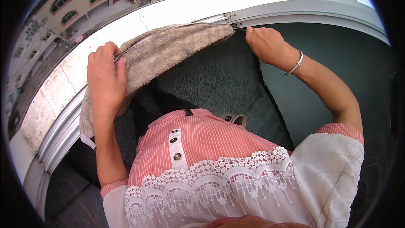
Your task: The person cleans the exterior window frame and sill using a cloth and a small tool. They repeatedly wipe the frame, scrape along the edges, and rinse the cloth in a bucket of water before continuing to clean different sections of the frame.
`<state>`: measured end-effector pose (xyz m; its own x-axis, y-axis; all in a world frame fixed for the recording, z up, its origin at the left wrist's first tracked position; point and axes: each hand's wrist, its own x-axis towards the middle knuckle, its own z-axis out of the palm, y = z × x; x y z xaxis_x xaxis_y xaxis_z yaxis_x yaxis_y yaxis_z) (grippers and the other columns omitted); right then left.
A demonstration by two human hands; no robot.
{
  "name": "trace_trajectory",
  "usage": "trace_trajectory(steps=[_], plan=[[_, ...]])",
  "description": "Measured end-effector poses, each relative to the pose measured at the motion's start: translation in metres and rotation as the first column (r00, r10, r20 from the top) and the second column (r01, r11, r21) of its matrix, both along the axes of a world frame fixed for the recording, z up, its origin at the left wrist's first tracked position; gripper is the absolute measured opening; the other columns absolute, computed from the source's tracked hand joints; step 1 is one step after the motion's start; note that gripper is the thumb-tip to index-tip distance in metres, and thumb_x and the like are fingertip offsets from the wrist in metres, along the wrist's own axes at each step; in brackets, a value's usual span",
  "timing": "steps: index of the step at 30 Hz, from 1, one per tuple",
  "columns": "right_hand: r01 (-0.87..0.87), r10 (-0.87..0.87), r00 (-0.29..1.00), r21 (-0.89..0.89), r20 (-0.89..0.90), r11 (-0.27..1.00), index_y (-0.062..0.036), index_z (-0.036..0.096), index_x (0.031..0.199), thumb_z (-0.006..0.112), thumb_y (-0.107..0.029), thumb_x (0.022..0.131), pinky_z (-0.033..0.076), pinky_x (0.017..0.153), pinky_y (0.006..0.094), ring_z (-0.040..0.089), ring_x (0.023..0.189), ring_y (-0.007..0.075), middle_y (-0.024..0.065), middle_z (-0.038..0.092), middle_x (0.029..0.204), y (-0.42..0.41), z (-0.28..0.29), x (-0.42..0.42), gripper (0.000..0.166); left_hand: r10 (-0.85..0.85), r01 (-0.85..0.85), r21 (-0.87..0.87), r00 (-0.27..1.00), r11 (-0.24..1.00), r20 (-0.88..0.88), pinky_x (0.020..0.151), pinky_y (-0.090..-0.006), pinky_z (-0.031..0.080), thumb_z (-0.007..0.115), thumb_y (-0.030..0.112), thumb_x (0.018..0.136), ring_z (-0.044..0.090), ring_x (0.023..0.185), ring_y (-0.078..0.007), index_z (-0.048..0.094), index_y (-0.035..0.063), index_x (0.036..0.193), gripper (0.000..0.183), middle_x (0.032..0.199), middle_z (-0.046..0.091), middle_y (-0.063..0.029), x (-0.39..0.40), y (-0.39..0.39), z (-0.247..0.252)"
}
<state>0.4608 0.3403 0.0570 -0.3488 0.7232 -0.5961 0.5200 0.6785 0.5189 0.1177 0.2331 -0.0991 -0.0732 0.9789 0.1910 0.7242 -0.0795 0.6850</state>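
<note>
A greyish-beige terry towel (171,50) lies folded along the white window track, and its near side hangs down inside. Toward its left part, my left hand (106,76) grips the cloth, thumb on the near side of a fold. My right hand (265,44), a bracelet at its wrist, is closed around a thin dark rod-like tool (239,28). The tool's tip meets the towel's right end, beside the frame corner; its exact contact is hidden. Most of the tool is covered by my fingers.
Beyond the track (63,126) runs a cracked pale outer ledge (72,69), with buildings (79,0) and a street far below. At the right stands a sliding window frame (303,11) with a dark pane. A cup-like round object (239,119) shows past my striped shirt.
</note>
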Motion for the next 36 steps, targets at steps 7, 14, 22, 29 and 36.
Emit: trace_trajectory(steps=[7,14,22,29,36], plan=[[-0.1,0.111,0.991,-0.127,0.081,0.987,0.003,0.067,0.092,0.059,-0.002,0.09,0.059,0.057,0.04,0.073,0.069,0.031,0.0153,0.069,0.07,-0.003,0.022,-0.025,0.01,-0.008,0.008,-0.03,1.0,1.0,0.007,0.087,-0.0442,0.045,0.066,0.004,0.088,0.054,0.094,-0.034,0.055,0.0027,0.106,0.021,0.1,0.059,-0.0141,-0.001,-0.001,0.004],[0.067,-0.064,0.987,-0.013,0.146,0.998,0.0101,0.06,0.105,0.055,0.0,0.095,0.057,0.055,0.0423,0.072,0.066,0.0334,0.0181,0.068,0.07,-0.014,-0.004,-0.006,0.016,0.006,-0.006,-0.062,1.0,0.998,-0.005,0.088,-0.0447,0.044,0.065,0.004,0.089,0.054,0.095,-0.0343,0.055,0.0026,0.107,0.021,0.101,0.059,-0.0145,0.0,-0.002,0.002],[0.397,-0.446,0.891,-0.325,-0.088,0.858,0.0067,0.056,0.114,0.055,-0.007,0.1,0.058,0.073,0.0487,0.07,0.082,0.0441,0.0256,0.067,0.081,-0.026,0.005,-0.041,0.02,-0.019,0.019,-0.008,1.0,1.0,-0.019,0.089,-0.0449,0.044,0.065,0.007,0.09,0.054,0.096,-0.0344,0.055,0.0026,0.107,0.02,0.102,0.06,-0.015,0.001,0.0,0.0],[0.225,-0.248,0.967,-0.276,-0.052,0.934,0.0036,0.059,0.117,0.056,-0.008,0.1,0.057,0.076,0.0508,0.07,0.086,0.0414,0.0233,0.07,0.088,0.002,0.02,-0.018,0.021,-0.011,0.011,-0.017,1.0,1.0,0.005,0.089,-0.045,0.044,0.066,0.007,0.089,0.054,0.096,-0.0343,0.055,0.003,0.106,0.021,0.102,0.06,-0.0148,0.0,-0.001,0.001],[0.004,0.027,0.988,-0.197,0.15,0.98,0.0008,0.069,0.083,0.053,-0.005,0.094,0.058,0.071,0.0474,0.071,0.079,0.0411,0.024,0.07,0.082,0.03,0.018,-0.021,0.02,-0.041,0.04,0.035,0.999,0.999,0.022,0.086,-0.0433,0.045,0.066,0.003,0.088,0.055,0.094,-0.0344,0.056,0.003,0.103,0.018,0.099,0.06,-0.0146,-0.003,-0.001,0.002]])
